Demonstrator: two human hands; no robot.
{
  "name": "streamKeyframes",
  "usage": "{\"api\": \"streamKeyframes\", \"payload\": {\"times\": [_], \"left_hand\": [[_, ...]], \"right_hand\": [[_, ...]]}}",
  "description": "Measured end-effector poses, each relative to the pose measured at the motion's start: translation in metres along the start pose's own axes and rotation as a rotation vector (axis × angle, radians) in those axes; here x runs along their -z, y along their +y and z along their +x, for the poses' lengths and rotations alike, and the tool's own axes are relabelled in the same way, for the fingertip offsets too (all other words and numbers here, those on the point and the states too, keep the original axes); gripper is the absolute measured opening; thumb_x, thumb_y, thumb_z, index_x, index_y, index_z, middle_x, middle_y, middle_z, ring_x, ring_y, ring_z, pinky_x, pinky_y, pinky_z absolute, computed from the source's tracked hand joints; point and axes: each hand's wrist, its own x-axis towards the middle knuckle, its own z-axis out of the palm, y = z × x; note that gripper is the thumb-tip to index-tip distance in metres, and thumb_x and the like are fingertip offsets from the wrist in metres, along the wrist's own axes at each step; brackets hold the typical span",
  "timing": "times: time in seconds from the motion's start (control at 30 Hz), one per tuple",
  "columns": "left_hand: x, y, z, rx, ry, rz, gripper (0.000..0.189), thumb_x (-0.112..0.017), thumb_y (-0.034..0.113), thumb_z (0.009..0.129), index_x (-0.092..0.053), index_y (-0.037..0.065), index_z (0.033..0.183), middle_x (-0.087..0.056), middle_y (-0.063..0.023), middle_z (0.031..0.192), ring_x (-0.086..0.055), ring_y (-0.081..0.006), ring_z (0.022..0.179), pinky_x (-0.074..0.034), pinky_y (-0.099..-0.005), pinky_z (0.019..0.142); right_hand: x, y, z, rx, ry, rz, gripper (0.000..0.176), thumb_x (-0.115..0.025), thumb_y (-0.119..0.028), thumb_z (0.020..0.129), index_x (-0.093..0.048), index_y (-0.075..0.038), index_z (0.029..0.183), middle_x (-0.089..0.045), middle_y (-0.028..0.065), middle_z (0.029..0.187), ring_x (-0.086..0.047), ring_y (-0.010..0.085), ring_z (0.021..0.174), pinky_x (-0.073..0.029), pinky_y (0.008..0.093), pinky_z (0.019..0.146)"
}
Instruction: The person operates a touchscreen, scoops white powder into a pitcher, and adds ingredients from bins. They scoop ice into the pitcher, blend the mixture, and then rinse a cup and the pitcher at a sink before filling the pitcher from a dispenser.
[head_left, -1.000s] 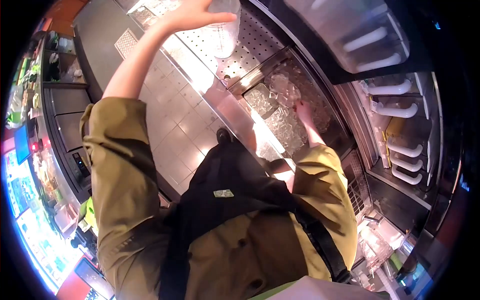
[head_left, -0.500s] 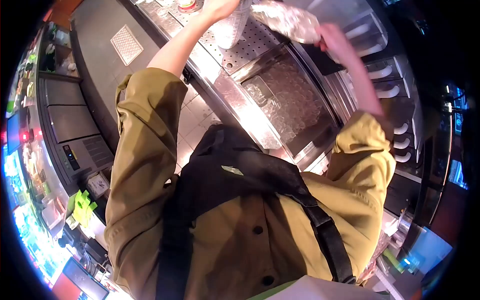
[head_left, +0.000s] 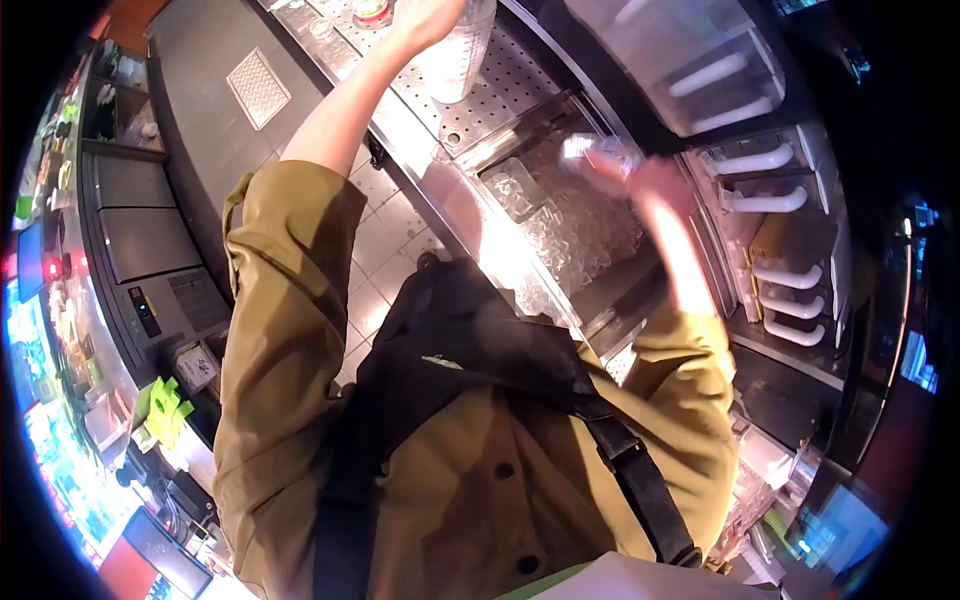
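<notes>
My left hand (head_left: 428, 22) is at the top edge of the head view, closed around the upper part of a clear measuring cup (head_left: 460, 70) with printed marks. The cup stands on a perforated metal drain tray (head_left: 507, 75). My right hand (head_left: 662, 188) is smeared by motion, closed on the handle of a shiny ice scoop (head_left: 603, 158). The scoop is over the far end of an open ice bin, above the ice cubes (head_left: 575, 235); its contents are too blurred to tell. A clear square container (head_left: 512, 188) sits in the bin at its left side.
White curved handles (head_left: 765, 200) line a rack to the right of the bin. A red-rimmed jar (head_left: 372, 12) stands left of the cup. On the left are a dark counter (head_left: 205, 60) and a fridge unit (head_left: 150, 245), with a tiled floor (head_left: 385, 255) between.
My right hand has brought the scoop from beside the cup's top down and back over the ice bin. Ice filled the scoop earlier. My left hand stays at the cup.
</notes>
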Motion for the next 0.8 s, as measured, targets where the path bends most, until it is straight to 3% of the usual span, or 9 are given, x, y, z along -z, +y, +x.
{"api": "streamKeyframes", "payload": {"times": [0.13, 0.2, 0.27, 0.37, 0.43, 0.47, 0.6, 0.73, 0.8], "left_hand": [[-0.001, -0.015, 0.001, -0.117, -0.023, -0.081, 0.053, -0.029, 0.040, 0.093, -0.035, 0.001, 0.129, -0.036, -0.0179, 0.133, -0.032, -0.0262, 0.125, -0.022, -0.0327, 0.104], [0.012, 0.003, -0.007, -0.083, -0.088, 0.024, 0.061, -0.038, 0.043, 0.089, -0.029, -0.001, 0.131, -0.036, -0.0189, 0.132, -0.032, -0.0282, 0.124, -0.024, -0.0350, 0.103], [0.025, 0.009, -0.010, -0.024, -0.268, 0.074, 0.073, -0.055, 0.044, 0.080, -0.026, 0.002, 0.133, -0.037, -0.0217, 0.129, -0.032, -0.0318, 0.123, -0.027, -0.0383, 0.101], [0.030, 0.014, -0.017, -0.146, -0.304, 0.404, 0.088, -0.069, 0.038, 0.068, -0.022, 0.005, 0.135, -0.035, -0.0244, 0.128, -0.033, -0.0360, 0.120, -0.029, -0.0410, 0.099], [0.029, 0.014, -0.015, -0.109, -0.297, 0.344, 0.093, -0.071, 0.034, 0.065, -0.017, 0.007, 0.136, -0.034, -0.0253, 0.128, -0.033, -0.0377, 0.120, -0.029, -0.0418, 0.099], [0.025, 0.010, -0.014, -0.089, -0.295, 0.307, 0.096, -0.072, 0.032, 0.063, -0.015, 0.007, 0.137, -0.033, -0.0258, 0.128, -0.032, -0.0386, 0.120, -0.029, -0.0423, 0.099], [0.021, -0.005, -0.013, -0.303, -0.223, 0.214, 0.101, -0.074, 0.028, 0.061, -0.011, 0.005, 0.137, -0.031, -0.0260, 0.129, -0.031, -0.0375, 0.121, -0.026, -0.0413, 0.101], [0.031, 0.004, -0.012, -0.261, -0.274, 0.223, 0.106, -0.076, 0.029, 0.058, -0.009, 0.003, 0.137, -0.026, -0.0251, 0.134, -0.027, -0.0359, 0.124, -0.024, -0.0393, 0.103], [0.035, 0.006, -0.011, -0.211, -0.319, 0.224, 0.108, -0.076, 0.030, 0.058, -0.007, 0.002, 0.137, -0.023, -0.0249, 0.136, -0.025, -0.0349, 0.126, -0.023, -0.0381, 0.103]], "right_hand": [[-0.180, 0.007, -0.054, 0.031, -0.388, -0.225, 0.027, -0.043, -0.024, 0.084, -0.066, -0.010, 0.086, -0.065, 0.0093, 0.087, -0.063, 0.0267, 0.082, -0.049, 0.0406, 0.069], [-0.274, 0.002, -0.084, 0.117, -0.298, -0.132, 0.025, -0.045, -0.023, 0.082, -0.068, -0.013, 0.080, -0.066, 0.0093, 0.085, -0.064, 0.0254, 0.078, -0.049, 0.0406, 0.063], [-0.258, -0.038, -0.110, 0.317, -0.309, -0.229, 0.024, -0.048, -0.024, 0.081, -0.067, -0.010, 0.079, -0.065, 0.0108, 0.081, -0.064, 0.0256, 0.073, -0.049, 0.0404, 0.060], [-0.192, -0.038, -0.116, 0.095, -0.411, 0.057, 0.024, -0.049, -0.023, 0.080, -0.066, -0.006, 0.079, -0.064, 0.0138, 0.080, -0.064, 0.0263, 0.074, -0.049, 0.0404, 0.061], [-0.160, -0.037, -0.116, -0.052, -0.464, 0.247, 0.025, -0.050, -0.022, 0.080, -0.065, -0.003, 0.080, -0.064, 0.0158, 0.079, -0.064, 0.0267, 0.075, -0.049, 0.0404, 0.061], [-0.168, -0.017, -0.119, -0.025, -0.404, 0.552, 0.025, -0.049, -0.020, 0.080, -0.061, 0.002, 0.082, -0.062, 0.0206, 0.075, -0.063, 0.0249, 0.072, -0.048, 0.0398, 0.062], [-0.134, 0.030, -0.102, 0.053, -0.363, 0.706, 0.029, -0.049, -0.025, 0.082, -0.060, 0.002, 0.085, -0.061, 0.0214, 0.078, -0.062, 0.0283, 0.074, -0.046, 0.0379, 0.064], [-0.035, 0.041, -0.076, 0.067, -0.441, 0.849, 0.027, -0.048, -0.024, 0.082, -0.057, 0.002, 0.083, -0.059, 0.0219, 0.078, -0.059, 0.0274, 0.074, -0.043, 0.0369, 0.065], [0.019, 0.037, -0.052, 0.217, -0.318, 0.817, 0.026, -0.048, -0.023, 0.081, -0.056, 0.002, 0.080, -0.058, 0.0198, 0.071, -0.057, 0.0248, 0.065, -0.041, 0.0372, 0.059]]}}
